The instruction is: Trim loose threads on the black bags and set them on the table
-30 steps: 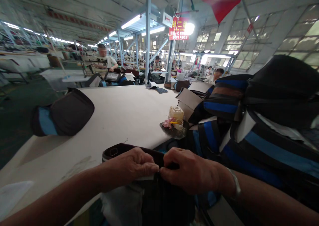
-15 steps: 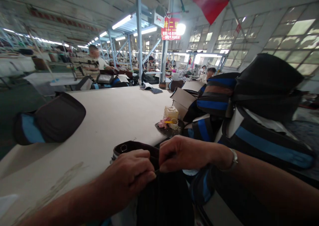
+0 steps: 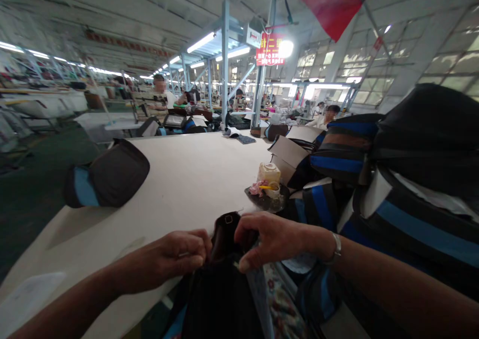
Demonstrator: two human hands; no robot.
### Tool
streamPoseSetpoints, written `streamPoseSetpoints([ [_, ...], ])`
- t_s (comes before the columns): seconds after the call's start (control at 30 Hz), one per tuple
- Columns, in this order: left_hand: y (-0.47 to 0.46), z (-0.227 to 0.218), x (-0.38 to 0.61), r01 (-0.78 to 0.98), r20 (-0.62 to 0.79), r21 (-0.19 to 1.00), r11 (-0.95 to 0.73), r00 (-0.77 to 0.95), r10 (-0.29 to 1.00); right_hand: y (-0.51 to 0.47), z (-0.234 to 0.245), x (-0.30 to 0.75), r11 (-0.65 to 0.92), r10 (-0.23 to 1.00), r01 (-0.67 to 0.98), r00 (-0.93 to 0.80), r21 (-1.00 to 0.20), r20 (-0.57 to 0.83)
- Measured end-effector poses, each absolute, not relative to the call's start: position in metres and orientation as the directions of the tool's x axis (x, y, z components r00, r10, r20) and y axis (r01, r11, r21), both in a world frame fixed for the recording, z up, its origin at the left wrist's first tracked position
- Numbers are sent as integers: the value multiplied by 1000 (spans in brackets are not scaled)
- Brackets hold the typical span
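Note:
A dark bag (image 3: 224, 294) hangs at the near edge of the white table, its upper part standing up with a small square metal buckle on a brown panel. My left hand (image 3: 179, 254) is closed on the left edge of the bag, thumb against bent fingers. On the right edge, my right hand (image 3: 265, 239) grips the bag with fingers curled over and thumb on the near side. A bracelet circles my right wrist. The fingertips of both hands are partly hidden by the dark material.
The white table (image 3: 187, 174) stretches ahead. A black-and-blue bag piece (image 3: 116, 177) stands at its left edge. On the right are a pale glue container (image 3: 268, 172), a dark tray (image 3: 254, 194) and stacked bags (image 3: 419, 199). Farther back, a person (image 3: 160, 92) sits among sewing machines.
My hands have moved apart along the bag's edges, opening its middle to view. The buckle panel now stands higher between them. The whole view has shifted left, so surroundings appear farther right.

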State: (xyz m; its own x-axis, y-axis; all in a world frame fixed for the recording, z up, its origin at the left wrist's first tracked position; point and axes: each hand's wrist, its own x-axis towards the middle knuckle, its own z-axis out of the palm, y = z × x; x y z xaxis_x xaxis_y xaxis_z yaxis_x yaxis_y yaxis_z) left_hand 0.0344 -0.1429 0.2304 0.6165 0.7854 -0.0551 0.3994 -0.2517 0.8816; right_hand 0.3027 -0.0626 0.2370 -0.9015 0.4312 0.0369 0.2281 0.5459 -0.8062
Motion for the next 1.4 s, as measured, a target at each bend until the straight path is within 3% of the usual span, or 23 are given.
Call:
streamPoseSetpoints([
  [0.13, -161, 231, 34, 420, -154, 900, -118, 559, 815, -71, 215, 298, 480, 357, 30, -920, -877, 164],
  [0.27, -171, 237, 62, 491, -190, 867, -83, 481, 856, -81, 221, 293, 436, 339, -62, -912, -898, 228],
  [0.43, -173, 230, 92, 439, -161, 898, -33, 396, 904, -81, 223, 295, 399, 295, -107, -925, -911, 238],
  [0.6, -171, 228, 94, 436, -153, 899, -52, 422, 894, -77, 220, 300, 387, 252, -93, -946, -917, 202],
  [0.83, -175, 231, 96, 446, -187, 895, -13, 401, 897, -80, 219, 305, 519, 272, -91, -925, -850, 265],
  [1.03, -174, 231, 97, 428, -210, 903, 30, 378, 902, -76, 212, 310, 771, 196, -137, -878, -622, 437],
  [1.13, -171, 228, 93, 402, -227, 913, 67, 365, 903, -81, 209, 312, 961, 73, -76, -858, -266, 508],
  [1.23, -169, 225, 90, 404, -253, 911, 83, 387, 887, -89, 207, 311, 998, -37, -8, -875, 62, 483],
  [1.4, -169, 225, 90, 495, -250, 869, 30, 384, 889, -95, 202, 302, 975, -99, 11, -870, 220, 484],
])
